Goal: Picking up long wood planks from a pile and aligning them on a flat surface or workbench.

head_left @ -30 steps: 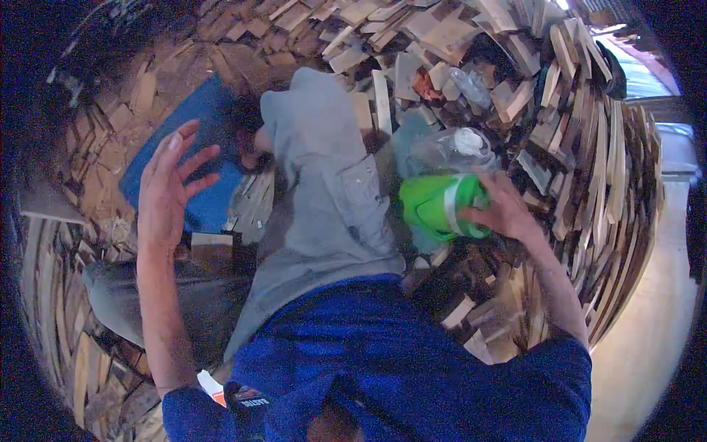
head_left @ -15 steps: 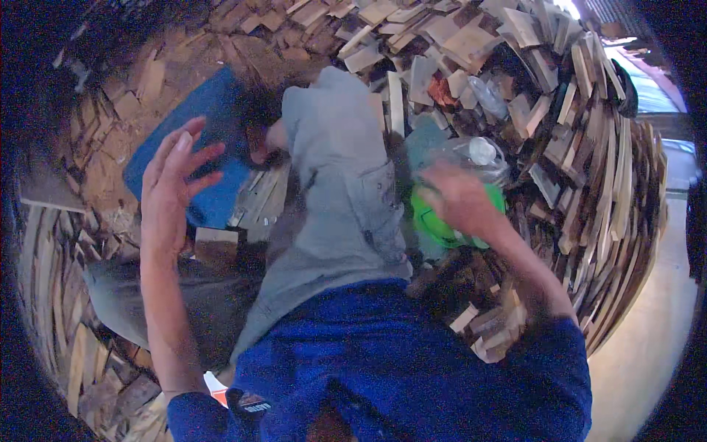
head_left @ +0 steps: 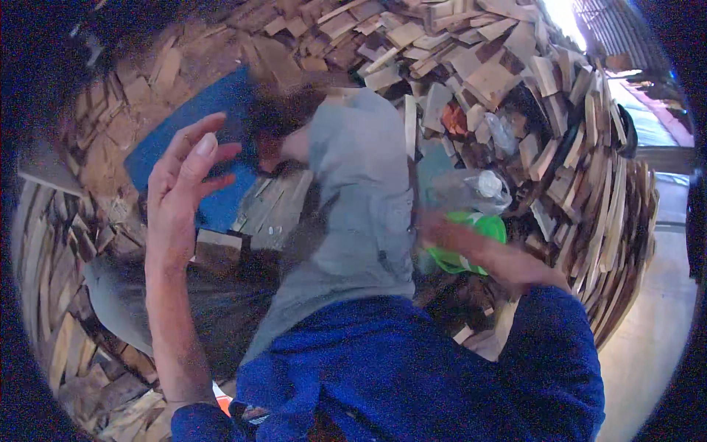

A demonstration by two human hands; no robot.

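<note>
My left hand (head_left: 180, 173) is raised in front of a flat blue panel (head_left: 173, 132), with its fingers apart and nothing in them. My right hand (head_left: 445, 234) is smeared by motion beside my grey trouser leg (head_left: 361, 191); its fingers cannot be made out. Just beyond that hand is a bright green, round-edged plastic thing (head_left: 490, 228), partly covered by the hand and wrist. A clear plastic bottle (head_left: 492, 190) with a white cap lies close to it. Whether the right hand touches the green thing cannot be told.
Many loose wood offcuts (head_left: 493, 81) cover the ground around me. Stacked wood strips (head_left: 600, 199) rise on the right. An orange-red scrap (head_left: 454, 118) and a clear plastic piece (head_left: 502, 134) lie among the offcuts. A pale floor (head_left: 648, 309) shows at far right.
My right hand has moved left from over the green thing toward my trouser leg, uncovering more of it. The whole view has shifted slightly. My left hand keeps its open pose.
</note>
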